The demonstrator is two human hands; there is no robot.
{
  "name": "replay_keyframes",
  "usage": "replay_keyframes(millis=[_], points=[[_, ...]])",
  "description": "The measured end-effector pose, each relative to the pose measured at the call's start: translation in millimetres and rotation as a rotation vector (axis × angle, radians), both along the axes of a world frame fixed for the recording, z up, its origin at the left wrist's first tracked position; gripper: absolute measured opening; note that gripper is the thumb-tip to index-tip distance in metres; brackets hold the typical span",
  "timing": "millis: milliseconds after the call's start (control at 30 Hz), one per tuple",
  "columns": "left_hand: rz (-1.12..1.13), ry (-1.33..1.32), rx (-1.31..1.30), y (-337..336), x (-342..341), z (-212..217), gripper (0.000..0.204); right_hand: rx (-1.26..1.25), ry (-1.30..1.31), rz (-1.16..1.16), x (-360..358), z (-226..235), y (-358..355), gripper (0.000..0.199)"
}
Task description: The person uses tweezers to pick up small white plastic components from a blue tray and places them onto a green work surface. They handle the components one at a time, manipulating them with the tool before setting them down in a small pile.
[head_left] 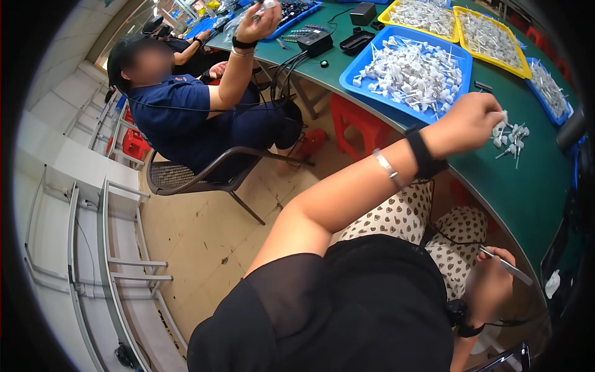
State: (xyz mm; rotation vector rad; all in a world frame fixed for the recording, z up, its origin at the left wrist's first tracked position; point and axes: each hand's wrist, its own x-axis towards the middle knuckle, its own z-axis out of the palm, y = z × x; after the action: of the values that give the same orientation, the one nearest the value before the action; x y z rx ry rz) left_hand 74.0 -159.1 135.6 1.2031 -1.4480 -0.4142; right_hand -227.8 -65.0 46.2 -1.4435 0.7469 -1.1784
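My left hand (466, 127) reaches over the green table, fingers pinched together on a small white plastic part (504, 116). Just beyond the fingertips lies a loose pile of similar white parts with thin stems (513, 139). A black band and a bracelet circle that wrist. Low on the right, close to my lap, my right hand (494, 286) is closed around slim silver tweezers (509, 266), which stick out past the fingers. Part of this hand is blurred. A blue tray (354, 77) heaped with white stemmed parts stands left of my left hand.
Yellow trays (520, 73) and another blue tray (561, 119) of white parts line the far side. Black boxes (315, 42) and cables sit farther left on the green table (527, 186). A co-worker in blue (180, 118) sits at left, one hand raised. Red stools (356, 124) stand beneath.
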Motion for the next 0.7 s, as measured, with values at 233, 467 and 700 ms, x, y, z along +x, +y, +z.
replay_keyframes(millis=[233,467,700], points=[[0.257,0.245,-0.115,126,66,33,0.026,0.044,0.018,0.01,9,1,5,0.016],[0.763,-0.251,-0.409,173,151,0,0.038,0.106,-0.001,0.04,21,2,7,0.015],[0.805,-0.405,-0.485,153,177,-10,0.031,0.096,0.001,0.03,19,3,8,0.016]])
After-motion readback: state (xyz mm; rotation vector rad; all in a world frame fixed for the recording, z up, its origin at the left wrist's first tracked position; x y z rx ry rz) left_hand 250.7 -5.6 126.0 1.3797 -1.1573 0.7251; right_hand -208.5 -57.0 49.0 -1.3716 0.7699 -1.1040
